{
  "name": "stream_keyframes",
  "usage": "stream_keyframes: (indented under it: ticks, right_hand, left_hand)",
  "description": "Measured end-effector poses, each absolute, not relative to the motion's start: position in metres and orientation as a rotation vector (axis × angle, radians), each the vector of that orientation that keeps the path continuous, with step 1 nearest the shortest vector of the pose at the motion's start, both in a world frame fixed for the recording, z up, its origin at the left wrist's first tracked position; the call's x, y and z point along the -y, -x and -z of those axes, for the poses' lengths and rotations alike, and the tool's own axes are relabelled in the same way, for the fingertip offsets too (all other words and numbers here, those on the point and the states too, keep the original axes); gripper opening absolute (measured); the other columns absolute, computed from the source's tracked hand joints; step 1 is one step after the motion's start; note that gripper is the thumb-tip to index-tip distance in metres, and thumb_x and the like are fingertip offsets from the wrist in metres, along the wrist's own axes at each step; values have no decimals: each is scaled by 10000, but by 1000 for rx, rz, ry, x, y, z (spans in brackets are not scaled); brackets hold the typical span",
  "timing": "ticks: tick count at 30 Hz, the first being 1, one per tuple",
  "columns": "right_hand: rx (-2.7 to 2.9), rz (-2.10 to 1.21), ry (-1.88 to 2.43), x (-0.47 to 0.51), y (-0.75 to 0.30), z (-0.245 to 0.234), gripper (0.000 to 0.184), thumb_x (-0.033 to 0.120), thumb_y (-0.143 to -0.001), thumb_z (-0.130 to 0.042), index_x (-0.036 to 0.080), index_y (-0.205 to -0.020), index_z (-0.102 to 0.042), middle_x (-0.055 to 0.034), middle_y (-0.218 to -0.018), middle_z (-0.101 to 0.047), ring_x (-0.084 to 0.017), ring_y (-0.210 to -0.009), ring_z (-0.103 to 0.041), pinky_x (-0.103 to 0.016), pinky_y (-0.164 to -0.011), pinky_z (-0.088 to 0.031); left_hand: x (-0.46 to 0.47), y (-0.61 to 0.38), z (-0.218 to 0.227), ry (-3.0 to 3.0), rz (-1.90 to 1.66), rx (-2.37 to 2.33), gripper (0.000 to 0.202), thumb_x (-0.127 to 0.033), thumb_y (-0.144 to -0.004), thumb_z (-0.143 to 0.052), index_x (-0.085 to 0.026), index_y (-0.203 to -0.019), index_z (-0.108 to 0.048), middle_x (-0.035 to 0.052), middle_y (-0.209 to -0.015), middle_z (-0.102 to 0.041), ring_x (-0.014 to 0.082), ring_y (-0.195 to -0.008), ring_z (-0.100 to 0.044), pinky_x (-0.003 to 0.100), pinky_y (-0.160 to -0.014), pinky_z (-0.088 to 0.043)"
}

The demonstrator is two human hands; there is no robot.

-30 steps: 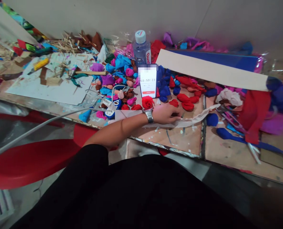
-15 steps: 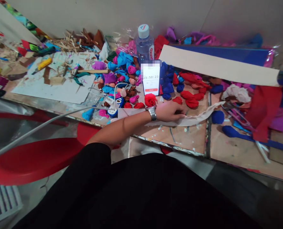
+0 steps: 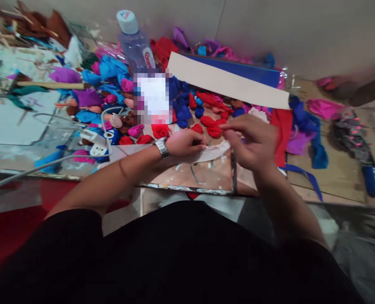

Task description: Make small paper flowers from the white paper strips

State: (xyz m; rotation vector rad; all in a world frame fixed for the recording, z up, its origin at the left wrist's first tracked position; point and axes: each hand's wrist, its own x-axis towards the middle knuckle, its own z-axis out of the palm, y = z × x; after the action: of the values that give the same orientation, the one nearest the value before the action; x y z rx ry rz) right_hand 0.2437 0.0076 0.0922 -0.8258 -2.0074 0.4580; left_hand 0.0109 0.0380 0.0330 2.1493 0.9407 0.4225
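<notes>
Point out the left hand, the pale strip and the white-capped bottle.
Left hand (image 3: 184,143): head view, back of the hand.
Pale strip (image 3: 212,154): head view, stretch right of that hand.
White-capped bottle (image 3: 134,49): head view, body below the cap.

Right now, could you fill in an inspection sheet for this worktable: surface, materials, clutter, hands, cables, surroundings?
Surface: worktable, paint-spotted near its front edge.
Materials: pale strip along the front.
Clutter: crumpled coloured pieces, a bottle behind them.
Hands: left hand seems to pinch the pale strip; right hand raised nearby, grip unclear.
Cables: white cable over the front edge, power strip nearby.
Surroundings: wall behind; red seat lower left, blurred.
</notes>
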Motion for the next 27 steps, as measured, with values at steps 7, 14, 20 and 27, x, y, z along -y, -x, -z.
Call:
stream_keyframes:
  ticks: [7, 14, 20, 27]
  right_hand:
    - [2529, -427, 926, -41, -251, -35, 228, 387, -1007, -633, 215, -1015, -782, -83, -948, -794, -265, -932, -687, -449, -907, -471]
    - [2490, -475, 898, -31, -250, -27, 216, 325, -1033, -586, 221, -940, -751, -44, -912, -790, -232, -893, -681, -459, -995, -392]
    - [2422, -525, 942, -31, -248, -25, 145, 291, -980, -623, 220, -910, -729, -34, -900, -789, -221, -866, -678, -447, -995, -375]
    - [2389, -538, 980, -28, -244, -23, 119, 289, -985, -624, 226, -931, -709, -32, -946, -792, -227, -895, -681, -456, -1031, -353]
  left_hand:
    - [-37, -11, -37, -2143, -445, -988, 317, -417, -955, -594, -158, -894, -766, 18, -757, -709, 123, -667, -587, 240, -633, -386]
    - [-35, -11, -43, -2140, -456, -996, 312, -423, -957, -601, -161, -877, -749, 11, -729, -696, 115, -626, -554, 248, -610, -360]
    - [-37, -10, -45, -2179, -405, -1010, 304, -417, -935, -612, -167, -833, -753, 8, -700, -681, 122, -618, -549, 255, -608, -357]
    - [-36, -10, -43, -2163, -413, -1006, 362, -465, -945, -606, -170, -794, -752, 4, -664, -659, 115, -600, -536, 256, -605, -347]
